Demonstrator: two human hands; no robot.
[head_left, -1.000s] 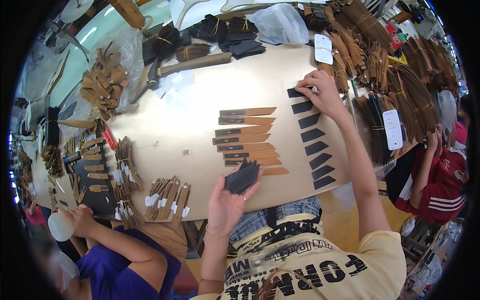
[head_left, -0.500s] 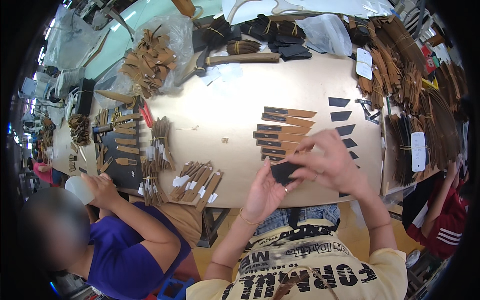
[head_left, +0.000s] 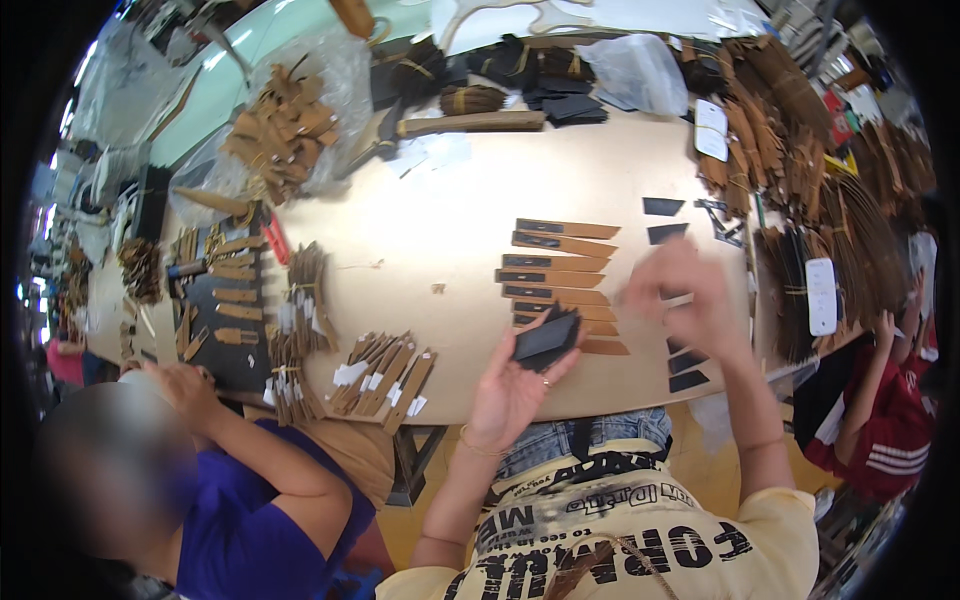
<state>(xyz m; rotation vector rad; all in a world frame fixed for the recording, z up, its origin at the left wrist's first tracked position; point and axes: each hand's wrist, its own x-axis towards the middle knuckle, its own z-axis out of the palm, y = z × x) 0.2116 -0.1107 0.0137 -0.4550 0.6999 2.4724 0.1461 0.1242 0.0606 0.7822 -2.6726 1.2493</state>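
A small stack of black, slant-ended pieces (head_left: 546, 340) rests in my left hand (head_left: 508, 400), with the fingers and thumb closed about it near the table's front edge. To its right, my right hand (head_left: 682, 295) is smeared by motion above a column of loose black pieces (head_left: 663, 206); whether it holds one cannot be made out. Several brown leather strips (head_left: 580, 264) lie in a row just beyond my left hand, each with a pointed right end. Dark patches cover the left ends of those strips. My hands and the stack hide part of the lower strips.
Bundled brown strips with white tags (head_left: 385, 375) lie at the left. Behind are a hammer (head_left: 470, 122), black bundles and a bag of brown pieces (head_left: 285, 135). Tied brown bundles (head_left: 765, 150) fill the right side. A co-worker in purple (head_left: 270, 500) sits at my left.
My right hand has left the stack and moved right and up to the black pieces. My left hand keeps the stack, now lying more openly on the palm. The view has shifted slightly.
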